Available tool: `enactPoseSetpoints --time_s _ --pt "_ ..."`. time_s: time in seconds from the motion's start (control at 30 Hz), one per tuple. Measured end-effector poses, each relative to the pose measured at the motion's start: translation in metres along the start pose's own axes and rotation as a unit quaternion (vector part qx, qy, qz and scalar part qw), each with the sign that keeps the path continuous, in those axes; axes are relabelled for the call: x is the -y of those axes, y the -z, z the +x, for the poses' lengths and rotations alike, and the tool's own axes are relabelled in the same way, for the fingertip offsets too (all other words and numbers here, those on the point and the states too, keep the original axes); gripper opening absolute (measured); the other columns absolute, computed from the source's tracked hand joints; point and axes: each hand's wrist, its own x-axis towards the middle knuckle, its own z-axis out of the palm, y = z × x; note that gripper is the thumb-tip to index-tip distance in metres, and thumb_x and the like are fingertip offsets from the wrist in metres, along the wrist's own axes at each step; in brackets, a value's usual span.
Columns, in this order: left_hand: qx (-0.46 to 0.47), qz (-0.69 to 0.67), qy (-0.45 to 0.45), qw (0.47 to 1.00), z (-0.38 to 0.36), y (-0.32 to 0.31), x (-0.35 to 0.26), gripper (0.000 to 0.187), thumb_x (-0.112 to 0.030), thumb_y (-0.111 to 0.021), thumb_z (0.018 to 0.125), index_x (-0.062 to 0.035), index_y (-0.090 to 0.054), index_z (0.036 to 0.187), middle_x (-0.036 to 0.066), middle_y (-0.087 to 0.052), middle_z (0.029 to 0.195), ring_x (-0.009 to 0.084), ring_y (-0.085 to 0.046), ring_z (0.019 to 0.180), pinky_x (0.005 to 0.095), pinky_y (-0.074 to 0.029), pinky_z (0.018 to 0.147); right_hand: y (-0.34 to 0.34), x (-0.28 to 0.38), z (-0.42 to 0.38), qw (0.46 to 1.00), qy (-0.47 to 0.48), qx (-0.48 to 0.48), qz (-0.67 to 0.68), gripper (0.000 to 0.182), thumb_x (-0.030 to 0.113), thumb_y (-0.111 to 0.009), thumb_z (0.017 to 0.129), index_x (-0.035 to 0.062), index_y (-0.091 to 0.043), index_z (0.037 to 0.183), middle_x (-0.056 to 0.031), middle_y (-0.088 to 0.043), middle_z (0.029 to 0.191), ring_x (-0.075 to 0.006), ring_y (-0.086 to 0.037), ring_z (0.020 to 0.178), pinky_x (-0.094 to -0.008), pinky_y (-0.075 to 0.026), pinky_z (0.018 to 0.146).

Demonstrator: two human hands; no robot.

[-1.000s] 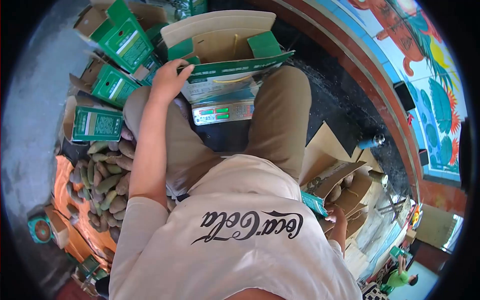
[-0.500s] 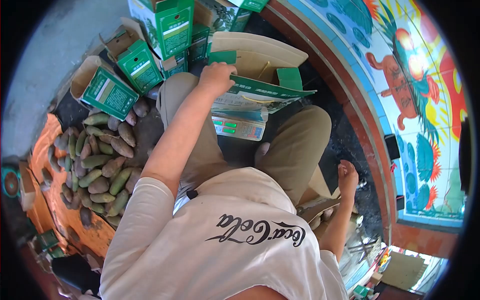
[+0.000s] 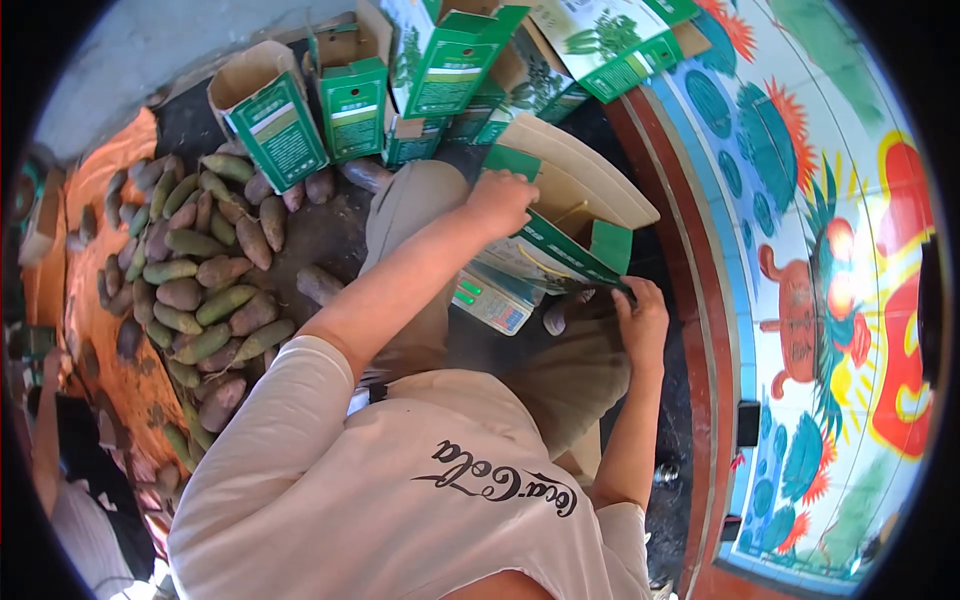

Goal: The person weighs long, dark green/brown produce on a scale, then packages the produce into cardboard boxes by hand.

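black Coca-Cola script on pale shirt, print on held green box unreadable

Right hand now at nearest green carton, apparently pinching

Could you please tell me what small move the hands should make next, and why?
I'd probably steady the open box by its near edge: the left hand is at one end of that edge and the right hand at the other, while the far flap stands up, leaving the top open.
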Motion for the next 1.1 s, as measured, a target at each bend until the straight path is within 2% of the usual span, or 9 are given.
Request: enactPoseSetpoints --time_s 0.1,0.2,0.5,0.8,0.87,0.93,1.0,1.07,1.1 --pt "-0.013 -0.016 -0.008 1.0 -0.001 0.0 -0.001 0.027 -0.019 -0.074 0.071 -0.0104 -0.068 0.096 0.009 -0.064 0.098 0.0296 -0.06 0.1 0.042 -0.046 0.089 -0.026 -0.003 0.022 0.998 0.037 0.032 -0.042 0.036 0.011 -0.076 0.07 0.0056 -0.061 0.102 -0.0119 -0.065 0.09 -0.0323 -0.06 0.088 -0.0439 -0.047 0.082" --pt "-0.024 -0.023 -0.014 0.999 -0.003 -0.003 0.0 0.026 -0.02 -0.075 0.071 -0.01 -0.068 0.093 0.009 -0.064 0.096 0.029 -0.059 0.101 0.0419 -0.045 0.089 -0.045 -0.012 0.033 0.997 -0.021 0.077 -0.017 0.033 0.01 -0.076 0.069 0.0057 -0.062 0.098 -0.0119 -0.065 0.089 -0.0333 -0.06 0.084 -0.043 -0.048 0.079" --pt "-0.041 -0.069 -0.029 0.996 -0.007 0.002 -0.003 0.03 -0.021 -0.077 0.07 -0.0104 -0.065 0.096 0.007 -0.063 0.097 0.0282 -0.057 0.102 0.042 -0.044 0.087 -0.067 -0.012 0.03 0.998 0.034 0.044 0.031 0.018 0.007 -0.075 0.069 0.004 -0.061 0.078 -0.0119 -0.057 0.076 -0.0325 -0.057 0.075 -0.0415 -0.046 0.066" --pt "-0.234 -0.178 -0.069 0.953 -0.008 0.047 -0.007 0.028 -0.024 -0.074 0.078 -0.0067 -0.065 0.098 0.01 -0.064 0.109 0.0287 -0.058 0.103 0.0396 -0.045 0.091 -0.067 -0.006 0.026 0.998 0.014 0.025 0.062 0.019 0.007 -0.076 0.069 0.0043 -0.059 0.077 -0.0115 -0.057 0.076 -0.0324 -0.056 0.074 -0.0418 -0.045 0.065" --pt "-0.287 -0.186 -0.028 0.939 -0.016 0.069 0.012 0.023 -0.018 -0.071 0.081 -0.0056 -0.067 0.1 0.012 -0.066 0.111 0.0285 -0.06 0.104 0.0377 -0.047 0.09 -0.066 -0.008 0.024 0.997 0.005 0.022 0.072 0.018 0.008 -0.076 0.071 0.0044 -0.061 0.082 -0.0118 -0.057 0.076 -0.0324 -0.057 0.074 -0.0413 -0.045 0.066" --pt "-0.338 -0.147 0.027 0.929 -0.029 0.084 0.046 0.02 -0.016 -0.067 0.085 -0.0041 -0.067 0.101 0.01 -0.068 0.105 0.0231 -0.062 0.098 0.0327 -0.048 0.087 -0.066 -0.008 0.024 0.996 -0.008 0.012 0.089 0.019 0.01 -0.076 0.072 0.0043 -0.062 0.084 -0.0119 -0.057 0.076 -0.032 -0.057 0.075 -0.041 -0.045 0.066" --pt "-0.333 -0.25 0.188 0.89 -0.051 0.085 0.085 0.022 -0.02 -0.063 0.09 -0.0022 -0.067 0.101 0.007 -0.068 0.099 0.0179 -0.061 0.092 0.0299 -0.048 0.083 -0.064 -0.01 0.022 0.996 -0.009 0.01 0.087 0.018 0.016 -0.072 0.079 0.0035 -0.063 0.089 -0.0124 -0.059 0.079 -0.0322 -0.057 0.076 -0.0408 -0.046 0.068" --pt "-0.344 -0.281 0.284 0.85 -0.078 0.072 0.142 0.026 -0.025 -0.061 0.091 -0.0012 -0.068 0.099 0.008 -0.068 0.091 0.0163 -0.062 0.079 0.0307 -0.049 0.074 -0.065 -0.013 0.021 0.996 -0.011 -0.007 0.091 0.019 0.019 -0.069 0.082 0.003 -0.063 0.09 -0.0129 -0.06 0.081 -0.0325 -0.057 0.077 -0.0406 -0.046 0.07" --pt "-0.306 -0.296 0.351 0.834 -0.097 0.067 0.161 0.028 -0.027 -0.061 0.091 -0.0014 -0.068 0.101 0.009 -0.068 0.09 0.0168 -0.062 0.079 0.0302 -0.049 0.075 -0.067 -0.018 0.018 0.996 -0.008 -0.013 0.085 0.022 0.024 -0.065 0.088 0.0024 -0.063 0.093 -0.0141 -0.061 0.085 -0.0332 -0.058 0.079 -0.0405 -0.047 0.071"
